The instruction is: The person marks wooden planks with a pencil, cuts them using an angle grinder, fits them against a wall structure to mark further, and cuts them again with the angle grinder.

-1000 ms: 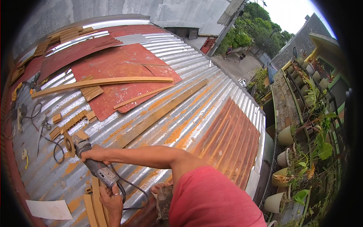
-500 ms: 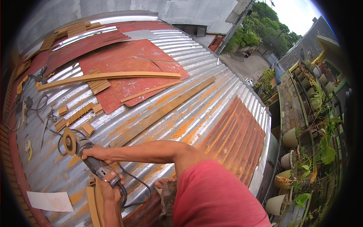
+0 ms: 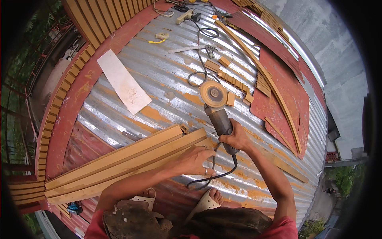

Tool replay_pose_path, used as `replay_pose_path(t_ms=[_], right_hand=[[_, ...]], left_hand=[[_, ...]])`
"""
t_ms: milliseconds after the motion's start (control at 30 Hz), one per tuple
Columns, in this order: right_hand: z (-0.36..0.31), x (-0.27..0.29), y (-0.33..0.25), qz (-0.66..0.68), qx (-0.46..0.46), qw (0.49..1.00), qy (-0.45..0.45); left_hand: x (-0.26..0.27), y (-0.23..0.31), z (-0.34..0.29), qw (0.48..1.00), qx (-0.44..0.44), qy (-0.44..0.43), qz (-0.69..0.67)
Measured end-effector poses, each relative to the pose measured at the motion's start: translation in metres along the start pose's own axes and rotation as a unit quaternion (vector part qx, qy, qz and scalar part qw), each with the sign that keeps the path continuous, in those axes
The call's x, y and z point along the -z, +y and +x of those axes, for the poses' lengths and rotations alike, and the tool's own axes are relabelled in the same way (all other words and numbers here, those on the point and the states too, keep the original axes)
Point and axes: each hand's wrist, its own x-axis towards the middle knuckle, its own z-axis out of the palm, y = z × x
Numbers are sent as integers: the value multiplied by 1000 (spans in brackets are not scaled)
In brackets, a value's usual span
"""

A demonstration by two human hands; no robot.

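My right hand [image 3: 234, 137] is wrapped round the rear of a dark angle grinder [image 3: 220, 121], whose round disc [image 3: 213, 94] faces up at the far end. A black power cord [image 3: 234, 167] loops from its back toward my feet. My left hand [image 3: 195, 161] is off the tool, over the end of long tan fluted panels [image 3: 131, 161]. Its fingers are apart, with their tips next to the cord; rings show on them. The stacked panels stretch to the left from that hand.
Corrugated metal roofing [image 3: 167, 107] lies under everything, with a white flat piece [image 3: 124, 82] on it. Short tan offcuts [image 3: 234, 81] lie beyond the grinder. A long tan strip [image 3: 270, 83] crosses a red sheet [image 3: 258, 115]. My sandalled foot [image 3: 207, 203] is near the cord.
The view has swung left. My left hand has let go of the grinder and moved to the panel ends. My right hand now grips the tool farther back.
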Motion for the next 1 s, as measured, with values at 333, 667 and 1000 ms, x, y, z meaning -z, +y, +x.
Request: replay_pose_path(t_ms=[333, 667, 1000], right_hand=[[151, 4, -28, -180, 169, 966, -80], [258, -80, -44, -231, 240, 937, -109], [263, -104, -34, -249, 227, 934, -117]], left_hand=[[31, -64, -228, 880, 298, 363, 74], [-45, 19, -335, 755, 497, 426, 35], [-155, 116, -344, 518, 650, 556, -7]])
